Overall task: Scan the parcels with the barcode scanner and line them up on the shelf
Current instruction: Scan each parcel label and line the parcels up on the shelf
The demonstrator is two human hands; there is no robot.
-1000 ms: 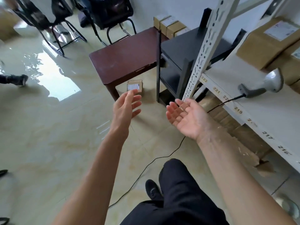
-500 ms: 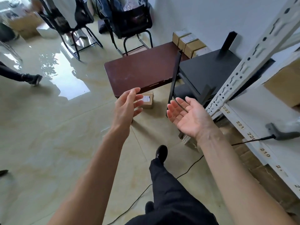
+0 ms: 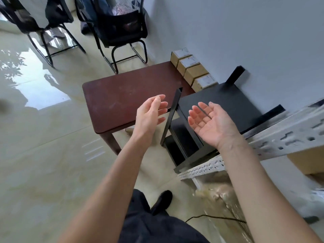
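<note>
While shelf point(image 3: 287, 137) blurs, cut off, both hands' fingers point(image 3: 157, 104) released, empty.

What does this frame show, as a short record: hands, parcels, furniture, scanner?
left hand: open, holds nothing, raised over the brown table's near edge
right hand: open, palm up, holds nothing
parcels: four small boxes in a row by the wall
brown table: bare top
black stand: right of the table
shelf: metal frame at right
scanner: not in view

table point(image 3: 122, 100) dark red-brown | parcels point(image 3: 193, 72) tan | rack point(image 3: 219, 100) black
</note>
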